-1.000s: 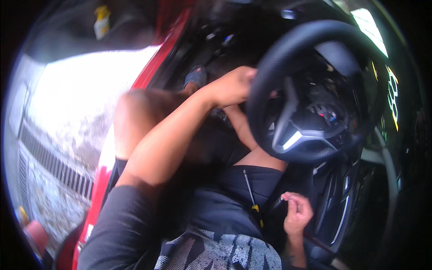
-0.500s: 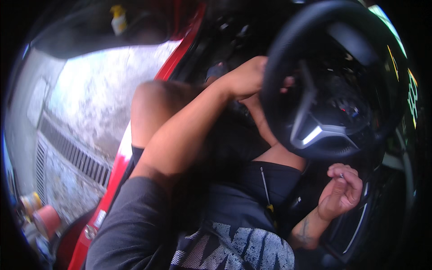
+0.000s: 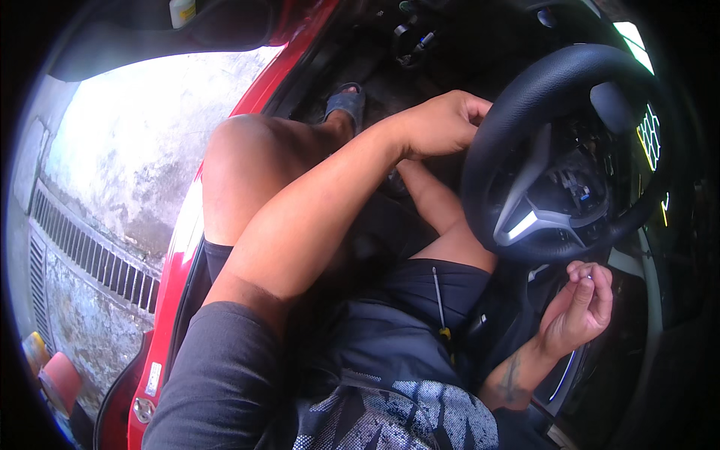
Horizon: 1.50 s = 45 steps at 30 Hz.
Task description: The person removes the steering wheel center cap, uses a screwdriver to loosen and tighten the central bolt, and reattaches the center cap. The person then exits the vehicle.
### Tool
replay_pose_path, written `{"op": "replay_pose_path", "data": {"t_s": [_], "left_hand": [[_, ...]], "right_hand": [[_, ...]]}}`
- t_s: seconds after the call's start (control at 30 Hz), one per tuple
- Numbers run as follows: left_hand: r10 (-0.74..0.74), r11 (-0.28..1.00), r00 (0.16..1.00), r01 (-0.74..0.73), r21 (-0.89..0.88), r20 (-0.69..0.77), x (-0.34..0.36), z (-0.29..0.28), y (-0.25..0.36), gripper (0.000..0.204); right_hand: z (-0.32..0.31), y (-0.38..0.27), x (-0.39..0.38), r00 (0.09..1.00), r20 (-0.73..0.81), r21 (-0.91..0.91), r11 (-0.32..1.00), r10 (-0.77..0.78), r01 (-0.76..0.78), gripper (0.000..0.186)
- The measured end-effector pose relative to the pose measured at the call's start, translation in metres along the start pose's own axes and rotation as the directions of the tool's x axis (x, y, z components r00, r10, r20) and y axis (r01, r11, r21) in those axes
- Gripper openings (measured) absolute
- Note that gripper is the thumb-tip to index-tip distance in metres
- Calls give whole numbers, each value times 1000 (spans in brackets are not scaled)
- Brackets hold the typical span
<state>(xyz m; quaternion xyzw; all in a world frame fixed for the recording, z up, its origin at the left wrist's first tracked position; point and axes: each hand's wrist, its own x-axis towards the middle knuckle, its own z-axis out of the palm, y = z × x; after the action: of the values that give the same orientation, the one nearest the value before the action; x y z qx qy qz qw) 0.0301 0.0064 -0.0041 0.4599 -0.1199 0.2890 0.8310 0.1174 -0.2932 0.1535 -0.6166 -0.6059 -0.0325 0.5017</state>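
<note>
My left hand is at the left rim of the steering wheel, fingers bent and partly hidden behind it; what they grip is unclear. Below the wheel, my right hand is closed in a pinch round a tiny shiny piece, too small to identify. Inside the wheel, the open hub shows small connectors and dark parts. A long screwdriver with a yellow-and-black handle rests on my dark shorts, left of my right hand.
My legs and sandalled foot occupy the dark footwell. At left the red door sill borders concrete ground with a metal drain grate. The open door holds a bottle; colored containers stand low at left.
My right hand has risen and moved rightward to just under the wheel, still pinched. My left hand stays at the rim, appearing farther right as the view has shifted. The wheel hub now shows more sharply.
</note>
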Motion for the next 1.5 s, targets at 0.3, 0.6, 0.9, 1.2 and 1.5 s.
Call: {"op": "replay_pose_path", "data": {"t_s": [0.3, 0.6, 0.9, 1.2, 1.5], "left_hand": [[-80, 996, 996, 81, 28, -33, -3, -9, -5, 28], [-177, 981, 961, 190, 43, -212, -4, 11, 0, 23], [-181, 851, 936, 303, 428, -302, -10, 17, 23, 31], [-201, 832, 950, 294, 469, -239, -10, 17, 35, 29], [-205, 802, 946, 310, 510, -252, -10, 12, 31, 29]], "right_hand": [[12, 29, 9, 972, -179, 171, 977, 155, -125, 28], [26, 58, 47, 969, -140, 183, 967, 203, -176, 20], [48, 76, 83, 948, -113, 162, 947, 298, -279, 13], [70, 77, 94, 951, -41, -254, 917, 308, -307, 10], [82, 78, 95, 951, -72, -355, 883, 301, -306, 12]]}}
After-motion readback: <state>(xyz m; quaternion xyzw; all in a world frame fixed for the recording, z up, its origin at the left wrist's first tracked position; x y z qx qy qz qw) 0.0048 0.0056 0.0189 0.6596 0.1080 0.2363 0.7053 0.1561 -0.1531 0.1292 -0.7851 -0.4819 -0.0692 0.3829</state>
